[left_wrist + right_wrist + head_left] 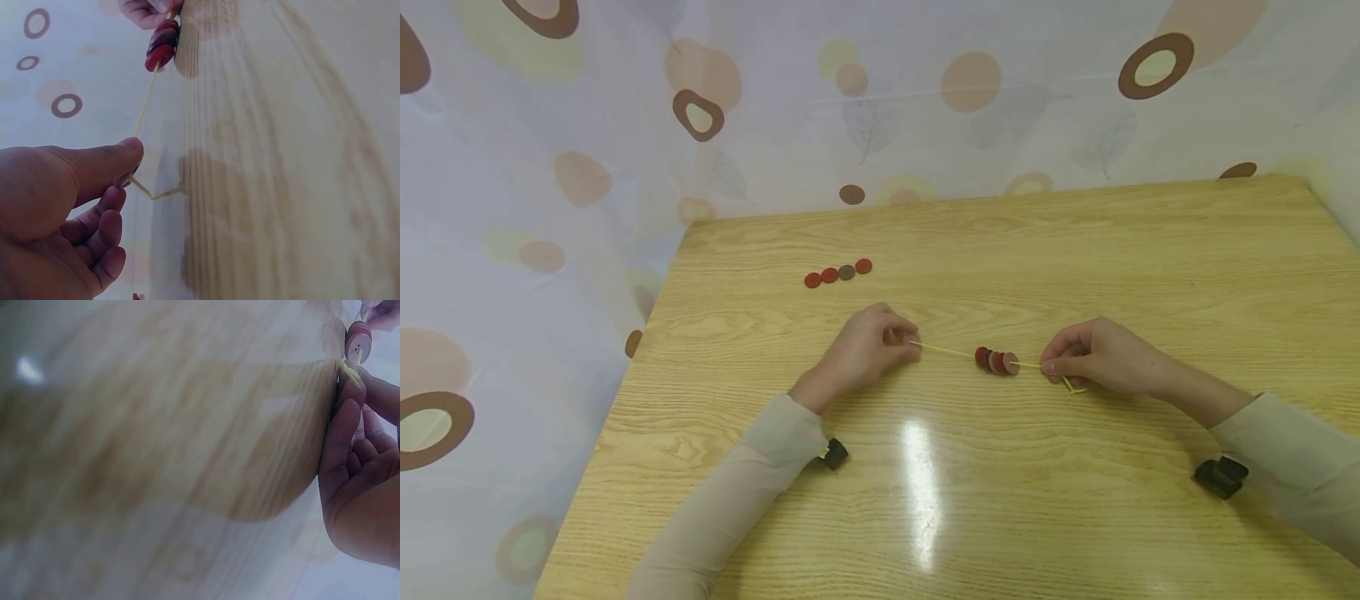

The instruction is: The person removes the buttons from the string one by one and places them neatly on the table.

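Observation:
A yellow string (951, 349) is stretched between my two hands, low over the wooden table. Several red, dark and brownish buttons (997, 362) are threaded on it in a cluster, closer to the right hand. My left hand (867, 350) pinches a button (127, 177) between thumb and forefinger at the string's left part; a short bent tail of string sticks out past it. With thumb and fingertips, my right hand (1101, 358) pinches the string near its other end, where a loose bit hangs down. The left-hand button is mostly hidden by the fingers.
Beyond the left hand, a short row of loose red buttons (829, 275) with one grey button (847, 272) lies on the wooden table (1075, 267). A patterned cloth (910, 108) hangs behind and at the left. Black devices (1221, 477) sit at both wrists.

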Motion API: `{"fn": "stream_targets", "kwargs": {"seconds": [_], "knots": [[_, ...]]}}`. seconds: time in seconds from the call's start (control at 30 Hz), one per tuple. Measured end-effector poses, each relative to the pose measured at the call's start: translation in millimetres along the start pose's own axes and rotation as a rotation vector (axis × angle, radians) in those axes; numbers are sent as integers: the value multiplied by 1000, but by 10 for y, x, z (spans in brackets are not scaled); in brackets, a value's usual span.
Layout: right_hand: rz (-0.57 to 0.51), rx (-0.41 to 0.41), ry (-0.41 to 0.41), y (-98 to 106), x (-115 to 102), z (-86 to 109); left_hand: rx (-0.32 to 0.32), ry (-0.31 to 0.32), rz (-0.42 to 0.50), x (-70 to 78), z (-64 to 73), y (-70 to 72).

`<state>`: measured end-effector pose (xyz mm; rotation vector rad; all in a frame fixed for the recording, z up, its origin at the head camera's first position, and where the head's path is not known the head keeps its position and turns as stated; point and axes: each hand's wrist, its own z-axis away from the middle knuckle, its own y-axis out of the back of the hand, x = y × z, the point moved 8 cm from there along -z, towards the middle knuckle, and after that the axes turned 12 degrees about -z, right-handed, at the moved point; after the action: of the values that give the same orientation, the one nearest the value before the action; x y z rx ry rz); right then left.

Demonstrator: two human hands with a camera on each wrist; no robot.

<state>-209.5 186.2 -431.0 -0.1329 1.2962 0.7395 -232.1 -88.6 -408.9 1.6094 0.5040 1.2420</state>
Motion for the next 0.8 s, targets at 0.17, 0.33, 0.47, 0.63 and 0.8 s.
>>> {"fn": "stream_targets", "kwargs": {"seconds": [0.17,0.33,0.47,0.63,0.8], "knots": [[5,2,7,1,-8,-2,0,6,0,-13,-4,12],[0,1,10,0,-5,-4,6,11,-18,-19,-4,32],[-3,-1,12,4,0,-2,13,20,-35,-32,-3,45],[-8,-4,15,11,5,0,19,32,-42,-55,-4,50],[-14,-3,20,19,6,1,26,38,-48,-76,-9,51]]}}
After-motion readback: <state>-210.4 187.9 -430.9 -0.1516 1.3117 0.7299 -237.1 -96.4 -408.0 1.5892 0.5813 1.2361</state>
